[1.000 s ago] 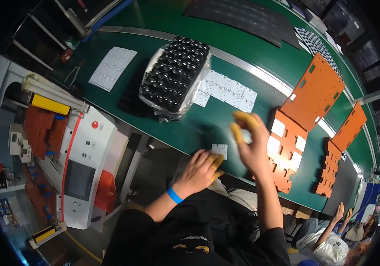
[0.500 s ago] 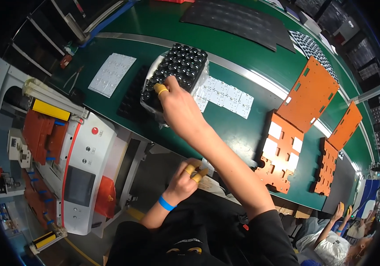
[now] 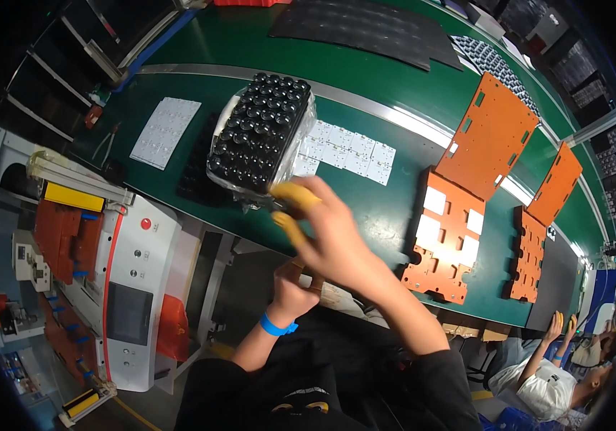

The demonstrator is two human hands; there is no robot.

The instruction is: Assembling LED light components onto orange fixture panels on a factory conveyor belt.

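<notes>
Pulled right hand (image 3: 331, 233) back off black tray (image 3: 259, 133) since half a second ago; last seen reaching onto its top, now near its lower edge, overlapping left hand (image 3: 294, 293) in view. Wearing yellow cots on right fingers (image 3: 299, 195), with thumb and forefinger bent toward each other and a small dark patch between tips; can't tell if gripping a piece or merely parted. Can't tell left-hand grip either: partly hidden behind the right, low by the near edge of bench (image 3: 376, 223), blue band (image 3: 278, 327) on wrist. See tray on bench, left of centre, filled with rows of glossy black domes, clear plastic (image 3: 302, 136) bunched around its sides. Note white circuit panels (image 3: 355, 154) flat just right of tray, plus white sheet (image 3: 166, 133) flat off to the left. Have orange fixture (image 3: 423, 276) well to the right, white squares (image 3: 435, 200) seated in it, orange plate (image 3: 491, 133) behind. Spot grey-white machine (image 3: 161, 244) at lower left, co-worker's hands (image 3: 555, 327) at far lower right.
</notes>
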